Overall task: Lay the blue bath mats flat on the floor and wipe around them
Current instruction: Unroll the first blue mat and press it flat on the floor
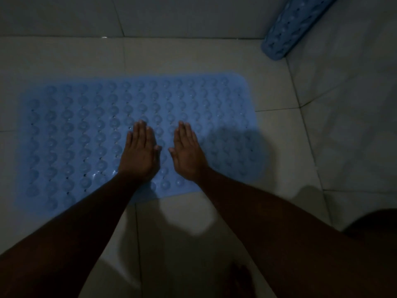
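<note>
A blue bath mat (86,130) lies spread flat on the pale tiled floor, its rows of round suction cups facing up. My left hand (140,152) rests palm down on the mat near its front edge, fingers together and straight. My right hand (189,153) lies flat beside it, a short gap between the two thumbs. Neither hand holds anything. A second blue bath mat (285,33) leans against the wall in the far right corner, standing on its lower end and curved, not flat.
The tiled floor (176,214) runs to a tiled wall (171,16) at the back and another wall (354,93) on the right. My knee (373,224) shows dark at the lower right. The room is dim, with shadows over the mat's right end.
</note>
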